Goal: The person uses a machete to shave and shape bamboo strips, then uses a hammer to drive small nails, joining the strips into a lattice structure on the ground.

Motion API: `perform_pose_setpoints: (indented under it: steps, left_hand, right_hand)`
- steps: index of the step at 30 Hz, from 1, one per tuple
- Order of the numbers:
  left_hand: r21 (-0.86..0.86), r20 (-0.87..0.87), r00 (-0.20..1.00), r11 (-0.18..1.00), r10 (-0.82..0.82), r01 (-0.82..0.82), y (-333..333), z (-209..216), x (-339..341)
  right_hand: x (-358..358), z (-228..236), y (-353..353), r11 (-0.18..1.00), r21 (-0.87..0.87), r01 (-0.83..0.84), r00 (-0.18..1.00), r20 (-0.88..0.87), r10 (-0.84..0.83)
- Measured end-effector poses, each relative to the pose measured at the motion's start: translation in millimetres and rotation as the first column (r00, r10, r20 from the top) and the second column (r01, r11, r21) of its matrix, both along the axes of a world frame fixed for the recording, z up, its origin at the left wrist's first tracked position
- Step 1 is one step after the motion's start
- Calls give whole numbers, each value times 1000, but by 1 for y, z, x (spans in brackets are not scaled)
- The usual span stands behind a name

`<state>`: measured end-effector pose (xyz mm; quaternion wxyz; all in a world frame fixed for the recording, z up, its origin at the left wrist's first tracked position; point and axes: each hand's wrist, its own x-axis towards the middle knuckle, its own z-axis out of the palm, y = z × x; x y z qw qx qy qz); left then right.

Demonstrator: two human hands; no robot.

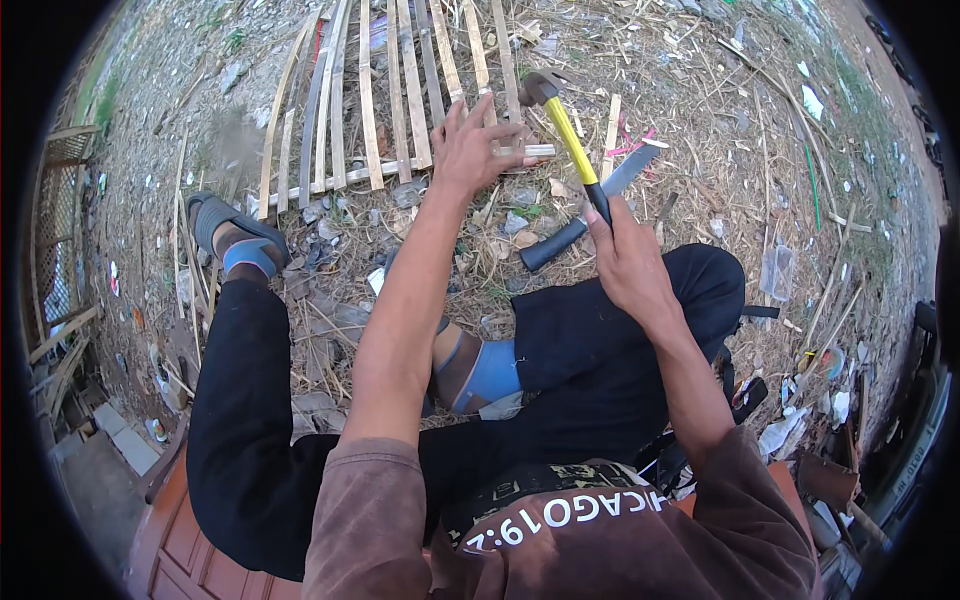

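My right hand (633,262) is wrapped round the black grip of a claw hammer (570,133) with a yellow shaft. The hammer's head is raised to the right of my left hand (474,150). That hand lies with its fingers spread over the near ends of the right-hand slats in a row of thin wooden slats (367,95). A pale cross strip (330,184) runs across the slats' near ends, and my left hand covers part of it. Whether a nail sits under my fingers is hidden.
A hand saw (553,246) with a black handle lies on the ground beneath the hammer. Straw, stones, scraps of wood and plastic litter the dirt. My sandalled foot (235,228) is left of the slats. A clear plastic piece (777,272) lies at the right.
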<state>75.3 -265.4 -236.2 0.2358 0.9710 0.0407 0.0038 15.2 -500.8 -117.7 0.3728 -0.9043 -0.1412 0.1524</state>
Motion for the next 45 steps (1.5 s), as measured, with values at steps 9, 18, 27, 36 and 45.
perform_pose_setpoints:
  steps: [9, 18, 27, 36, 45]
  left_hand:
    - [51, -53, 999, 999, -6, 9, -7, 4, 10]
    - [23, -35, 999, 1000, 12, -12, 1, 0, 2]
    - [49, -18, 1000, 999, 18, -17, 8, -7, 0]
    - [66, -55, 998, 998, 19, -16, -1, 1, 8]
    - [43, -13, 1000, 999, 11, -11, -2, -6, 4]
  right_hand:
    - [-4, -31, -7, 1000, -5, 9, 1000, -16, -9]
    - [-2, 1, 7, 984, 153, 95, 992, 62, -106]
    - [12, 29, 14, 996, 82, 37, 999, -14, -36]
    - [14, -15, -4, 999, -43, 20, 997, -79, -23]
    - [13, 1, -1, 995, 0, 101, 995, 18, -101]
